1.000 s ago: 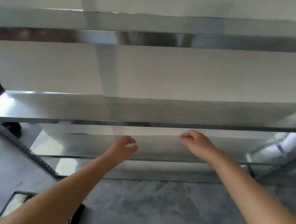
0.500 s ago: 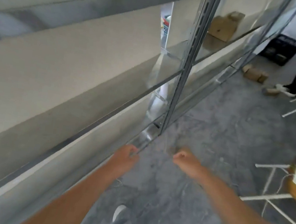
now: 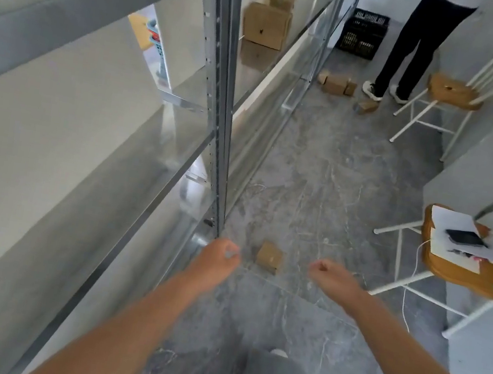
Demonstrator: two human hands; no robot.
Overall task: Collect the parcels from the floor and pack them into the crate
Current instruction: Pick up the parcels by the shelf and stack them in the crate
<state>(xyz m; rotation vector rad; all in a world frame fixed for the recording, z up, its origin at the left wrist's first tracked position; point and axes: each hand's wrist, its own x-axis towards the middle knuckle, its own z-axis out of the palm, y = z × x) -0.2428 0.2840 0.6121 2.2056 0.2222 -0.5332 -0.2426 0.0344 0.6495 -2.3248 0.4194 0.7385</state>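
Left grip (image 3: 219,254) and right grip (image 3: 329,276) are curled, holding nothing. One parcel (image 3: 269,256) lies on the floor (image 3: 319,181) between them, the crate (image 3: 362,34) far beyond.

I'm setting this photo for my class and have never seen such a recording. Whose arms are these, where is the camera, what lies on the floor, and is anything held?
There is no machine here. A person wears a wide-angle camera on the head, looking forward and down, so the two bare arms are their own. The left hand and right hand reach forward with fingers curled, holding nothing. Between them, on the grey stone floor, lies a small brown cardboard parcel. More brown parcels lie further along, near a black plastic crate and another person's legs. Grey metal shelving runs along the left.
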